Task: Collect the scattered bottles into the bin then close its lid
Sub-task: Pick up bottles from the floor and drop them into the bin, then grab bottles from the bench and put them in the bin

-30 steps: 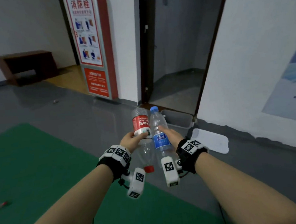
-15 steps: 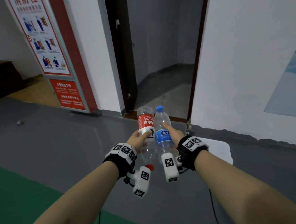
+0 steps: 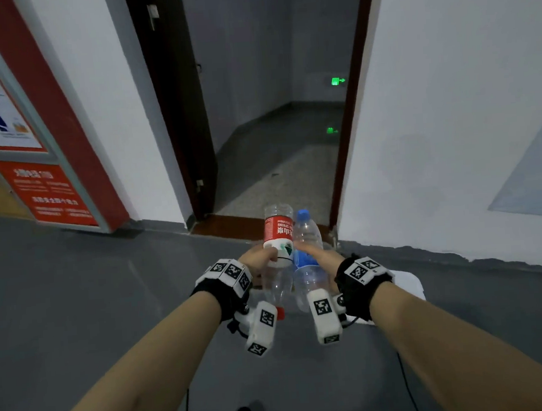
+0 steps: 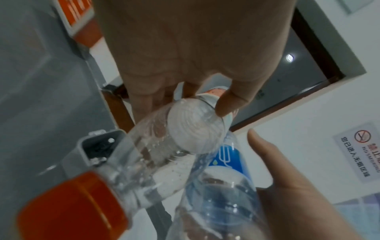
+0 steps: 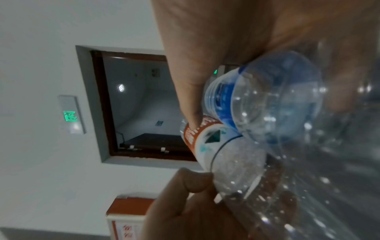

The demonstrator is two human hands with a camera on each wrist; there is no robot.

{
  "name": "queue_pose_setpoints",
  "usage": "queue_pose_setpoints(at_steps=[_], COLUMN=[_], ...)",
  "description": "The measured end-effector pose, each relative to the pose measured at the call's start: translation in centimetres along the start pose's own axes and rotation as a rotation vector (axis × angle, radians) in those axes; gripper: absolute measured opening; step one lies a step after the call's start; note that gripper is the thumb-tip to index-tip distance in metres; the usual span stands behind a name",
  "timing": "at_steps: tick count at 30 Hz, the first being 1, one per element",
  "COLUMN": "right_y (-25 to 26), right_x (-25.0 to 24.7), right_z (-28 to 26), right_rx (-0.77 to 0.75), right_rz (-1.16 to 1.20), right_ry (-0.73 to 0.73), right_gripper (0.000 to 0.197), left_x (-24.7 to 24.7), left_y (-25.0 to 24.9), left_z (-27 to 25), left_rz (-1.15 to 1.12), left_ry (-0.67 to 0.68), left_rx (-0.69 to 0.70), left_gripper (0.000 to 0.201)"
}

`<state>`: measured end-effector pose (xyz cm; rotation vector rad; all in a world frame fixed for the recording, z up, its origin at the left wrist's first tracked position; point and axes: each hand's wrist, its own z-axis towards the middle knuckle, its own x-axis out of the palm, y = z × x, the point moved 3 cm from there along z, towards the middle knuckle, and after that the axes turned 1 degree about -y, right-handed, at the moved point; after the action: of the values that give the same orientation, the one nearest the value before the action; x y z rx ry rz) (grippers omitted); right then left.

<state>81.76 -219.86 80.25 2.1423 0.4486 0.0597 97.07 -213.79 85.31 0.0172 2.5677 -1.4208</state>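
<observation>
Two plastic bottles are in view: one red-label bottle with a red cap, held upside down, and one blue-label bottle with a blue cap. Two hands: the left hand and the right hand. One white bin lid lies on the floor.

Grey floor, white walls, dark open doorway, red fire-hydrant cabinet
</observation>
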Motion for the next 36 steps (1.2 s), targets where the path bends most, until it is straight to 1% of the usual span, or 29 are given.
queue_pose_setpoints(at_steps=[1,2,4,5,6,7,8,9,10,11,12,13,14,15,17,18,19,20,22,23,24,25,27,28,29,30,32,34,36], right_y=[1.1,2.4,4.6,5.4,6.5,7.5,8.7,9.6,10.4,10.8,11.0,11.1,11.1,11.5,12.2,12.5,12.8,13.2,14.1,14.4,14.8,14.7,13.9,15.5,17.4,19.1,22.4,24.1,25.4], right_x=[-0.5,-0.9,-1.9,-2.4,-2.3,-2.2,-2.1,-2.0,-1.9,-1.8,-1.8,-1.9,-2.1,-2.2,-2.5,-2.7,-3.0,-3.5,-4.8,-5.6,-6.3,-7.4,-9.5,-9.7,-9.6,-9.4,-8.7,-9.3,-10.2], right_z=[1.9,3.7,7.9,10.6,11.8,12.9,13.7,14.7,15.9,17.3,19.1,20.9,22.8,24.7,28.4,30.4,32.3,34.3,37.7,39.1,40.1,42.2,46.5,46.2,45.6,45.2,43.9,43.7,43.3], right_rx=[-0.008,-0.010,-0.027,-0.035,-0.022,0.012,0.024,0.030,0.043,0.078,0.117,0.170,0.216,0.247,0.312,0.338,0.367,0.379,0.363,0.357,0.350,0.363,0.345,0.348,0.326,0.308,0.257,0.212,0.179], right_rz=[0.010,0.017,0.024,0.026,0.010,-0.010,0.005,0.023,0.018,-0.010,-0.046,-0.065,-0.086,-0.109,-0.159,-0.172,-0.189,-0.204,-0.250,-0.276,-0.314,-0.356,-0.426,-0.446,-0.390,-0.310,-0.100,-0.018,0.030], right_ry=[-0.034,-0.077,-0.163,-0.191,-0.208,-0.231,-0.243,-0.245,-0.228,-0.215,-0.205,-0.201,-0.193,-0.183,-0.163,-0.156,-0.149,-0.150,-0.185,-0.202,-0.210,-0.221,-0.231,-0.230,-0.215,-0.207,-0.181,-0.195,-0.207], right_gripper=[0.114,0.113,0.111,0.108,0.108,0.109,0.105,0.092,0.074,0.063,0.061,0.062,0.061,0.058,0.056,0.062,0.069,0.070,0.058,0.055,0.053,0.054,0.063,0.068,0.066,0.058,0.047,0.043,0.035], left_x=[0.0,-0.2,-0.8,-1.2,-1.6,-2.1,-2.5,-2.7,-2.9,-2.9,-3.1,-3.3,-3.4,-3.5,-3.9,-4.2,-4.4,-4.7,-5.2,-5.4,-5.6,-5.6,-5.8,-5.7,-5.5,-5.2,-4.2,-2.9,-1.5], left_y=[-1.2,-2.2,-4.7,-5.5,-6.0,-6.8,-7.2,-7.3,-7.2,-6.5,-5.7,-5.9,-5.1,-5.2,-7.1,-8.6,-9.7,-10.3,-11.8,-12.5,-13.0,-14.1,-15.7,-17.0,-18.1,-19.1,-21.2,-23.0,-24.9], left_z=[2.9,5.8,10.6,13.0,15.1,16.9,19.1,21.6,24.4,27.8,31.2,32.5,35.2,36.6,37.5,37.5,38.2,39.7,42.5,44.1,45.3,46.4,47.9,48.2,48.6,49.3,49.7,50.7,51.0], left_rz=[0.024,0.019,-0.004,0.002,0.022,0.044,0.063,0.095,0.121,0.147,0.162,0.167,0.154,0.147,0.167,0.202,0.264,0.313,0.399,0.415,0.402,0.388,0.395,0.398,0.405,0.435,0.478,0.408,0.377], left_ry=[0.037,0.056,0.104,0.119,0.127,0.127,0.132,0.141,0.153,0.150,0.143,0.147,0.148,0.146,0.156,0.152,0.136,0.101,0.090,0.073,0.053,0.057,0.032,0.044,0.059,0.092,0.147,0.173,0.174], left_rx=[0.022,0.025,0.017,-0.006,-0.031,-0.044,-0.060,-0.072,-0.084,-0.098,-0.118,-0.141,-0.172,-0.176,-0.151,-0.129,-0.138,-0.151,-0.166,-0.174,-0.168,-0.171,-0.163,-0.158,-0.149,-0.131,-0.109,-0.104,-0.096], left_gripper=[0.047,0.045,0.034,0.034,0.038,0.043,0.056,0.066,0.074,0.084,0.094,0.101,0.103,0.099,0.079,0.068,0.062,0.064,0.067,0.066,0.062,0.058,0.044,0.036,0.036,0.037,0.038,0.034,0.019])
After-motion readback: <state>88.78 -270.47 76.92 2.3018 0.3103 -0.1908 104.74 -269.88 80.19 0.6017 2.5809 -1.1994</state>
